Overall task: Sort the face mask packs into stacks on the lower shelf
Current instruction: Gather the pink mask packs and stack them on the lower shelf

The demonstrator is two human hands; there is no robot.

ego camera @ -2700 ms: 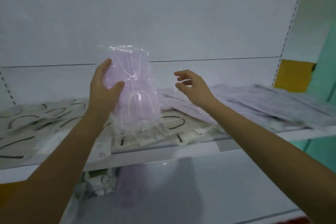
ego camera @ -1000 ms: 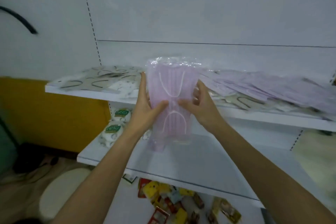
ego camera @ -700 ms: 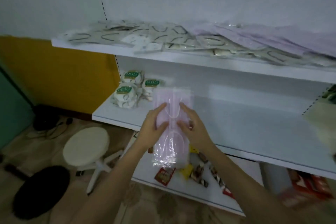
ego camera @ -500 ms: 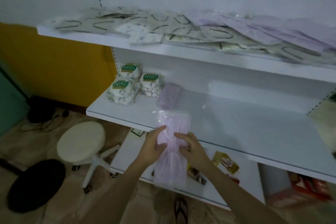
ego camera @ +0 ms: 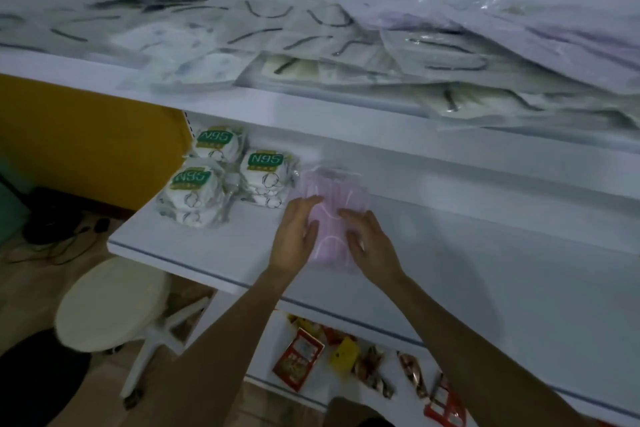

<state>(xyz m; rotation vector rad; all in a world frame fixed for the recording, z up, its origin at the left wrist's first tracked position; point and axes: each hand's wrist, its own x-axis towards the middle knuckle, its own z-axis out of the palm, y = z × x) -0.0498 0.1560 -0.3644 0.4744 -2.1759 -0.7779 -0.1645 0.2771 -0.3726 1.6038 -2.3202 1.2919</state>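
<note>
The left hand [ego camera: 297, 234] lies flat, fingers straight, against the left edge of a pale pink, clear-wrapped pack of flat face masks [ego camera: 333, 206]. The right hand [ego camera: 371, 243] rests flat on the pack's right side, fingers extended and relaxed; neither hand curls around it. The pack lies lengthwise on the white lower shelf [ego camera: 485, 270], near its left end and just right of three stacks of white mask packs with green N95 labels [ego camera: 266, 178]. Above it, a white upper shelf [ego camera: 311, 111] carries a loose, overlapping spread of flat clear-wrapped mask packs [ego camera: 346, 55], white on the left and lilac on the right. Below, a bottom shelf holds small red and yellow packets [ego camera: 298, 359]. A round cream stool [ego camera: 107, 305] stands on the floor at left.
</note>
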